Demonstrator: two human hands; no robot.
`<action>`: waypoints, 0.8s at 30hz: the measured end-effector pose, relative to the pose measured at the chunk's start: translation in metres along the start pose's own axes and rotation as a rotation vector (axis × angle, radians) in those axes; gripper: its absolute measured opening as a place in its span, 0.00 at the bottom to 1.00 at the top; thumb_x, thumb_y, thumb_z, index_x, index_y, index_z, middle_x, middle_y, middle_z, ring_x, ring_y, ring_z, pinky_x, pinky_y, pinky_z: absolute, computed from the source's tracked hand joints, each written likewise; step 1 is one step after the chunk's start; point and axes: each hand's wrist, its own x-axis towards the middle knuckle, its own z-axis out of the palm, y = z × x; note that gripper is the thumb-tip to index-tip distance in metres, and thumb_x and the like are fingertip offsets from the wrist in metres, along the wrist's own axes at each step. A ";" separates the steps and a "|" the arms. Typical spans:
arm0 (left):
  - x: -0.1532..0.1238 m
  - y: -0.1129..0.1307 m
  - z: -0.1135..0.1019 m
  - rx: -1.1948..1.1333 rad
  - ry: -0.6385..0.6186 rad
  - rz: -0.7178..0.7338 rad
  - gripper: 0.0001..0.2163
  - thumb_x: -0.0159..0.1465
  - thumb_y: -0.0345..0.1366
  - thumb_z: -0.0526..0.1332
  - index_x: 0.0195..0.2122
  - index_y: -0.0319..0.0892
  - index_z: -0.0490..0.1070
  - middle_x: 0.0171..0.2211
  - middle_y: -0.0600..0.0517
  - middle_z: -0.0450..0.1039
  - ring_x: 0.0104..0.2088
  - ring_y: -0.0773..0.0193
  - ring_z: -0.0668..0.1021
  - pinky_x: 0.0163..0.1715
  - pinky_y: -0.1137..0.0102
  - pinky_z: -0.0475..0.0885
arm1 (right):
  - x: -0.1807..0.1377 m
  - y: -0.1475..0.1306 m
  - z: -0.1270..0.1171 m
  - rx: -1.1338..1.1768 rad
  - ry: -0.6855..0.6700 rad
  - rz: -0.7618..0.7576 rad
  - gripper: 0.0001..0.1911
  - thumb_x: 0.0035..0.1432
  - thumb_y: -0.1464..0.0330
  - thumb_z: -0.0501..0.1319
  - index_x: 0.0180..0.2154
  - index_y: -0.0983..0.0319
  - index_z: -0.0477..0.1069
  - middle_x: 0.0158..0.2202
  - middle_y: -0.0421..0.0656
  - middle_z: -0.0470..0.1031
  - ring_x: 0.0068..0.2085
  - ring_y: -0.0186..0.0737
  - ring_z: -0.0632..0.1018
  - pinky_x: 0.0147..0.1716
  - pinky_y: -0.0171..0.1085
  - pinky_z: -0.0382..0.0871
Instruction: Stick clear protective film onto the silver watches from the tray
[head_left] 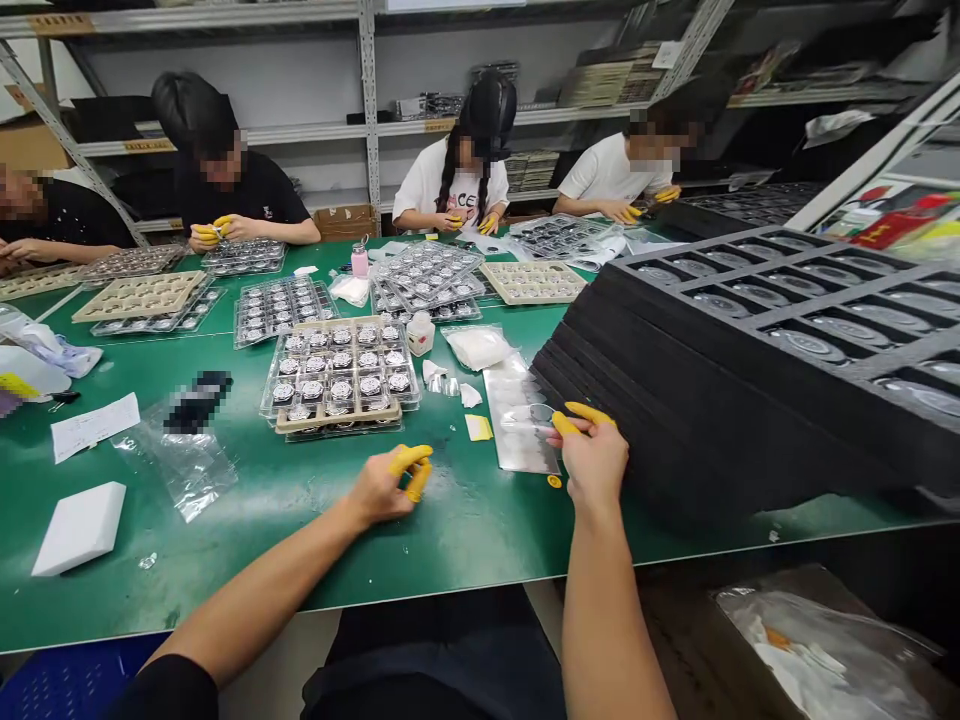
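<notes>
My right hand (595, 455), with yellow finger covers, pinches a thin round piece (541, 412) that looks like a clear disc or ring. It hovers over a silvery translucent sheet (517, 445), beside a stack of black foam trays (660, 400). My left hand (394, 485) is above the green table (465, 530), its yellow-covered thumb and finger curled together; whether anything small is between them is hidden. Beyond it stands a stack of trays (341, 375) holding round metallic parts in rows. A small yellow ring-shaped piece (554, 482) lies by my right wrist.
A white bottle (421, 334), a white packet (478, 347) and a yellow slip (478, 428) lie mid-table. On the left are a white foam block (80, 530), a paper (95, 427) and a plastic bag (191, 470). Several co-workers sit opposite behind more trays (435, 270).
</notes>
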 end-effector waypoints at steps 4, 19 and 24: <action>0.026 0.000 0.058 -0.394 -0.209 -0.272 0.34 0.62 0.52 0.65 0.67 0.52 0.56 0.43 0.44 0.79 0.29 0.62 0.82 0.31 0.66 0.77 | -0.063 0.024 -0.017 0.494 -0.297 0.079 0.24 0.48 0.55 0.71 0.47 0.54 0.74 0.42 0.42 0.74 0.35 0.43 0.82 0.34 0.42 0.81; -0.012 0.004 -0.002 -0.274 -0.039 -0.151 0.27 0.60 0.39 0.69 0.60 0.48 0.67 0.50 0.42 0.73 0.37 0.63 0.82 0.39 0.66 0.79 | -0.063 -0.032 0.085 0.536 -0.853 0.052 0.31 0.38 0.60 0.76 0.44 0.58 0.71 0.34 0.37 0.75 0.32 0.39 0.80 0.28 0.37 0.78; -0.017 0.003 -0.020 0.098 0.412 0.113 0.24 0.60 0.37 0.69 0.58 0.51 0.70 0.60 0.42 0.64 0.46 0.58 0.80 0.47 0.63 0.79 | -0.063 -0.029 0.106 0.595 -0.913 0.025 0.25 0.39 0.61 0.76 0.41 0.58 0.73 0.35 0.38 0.76 0.25 0.35 0.76 0.22 0.38 0.75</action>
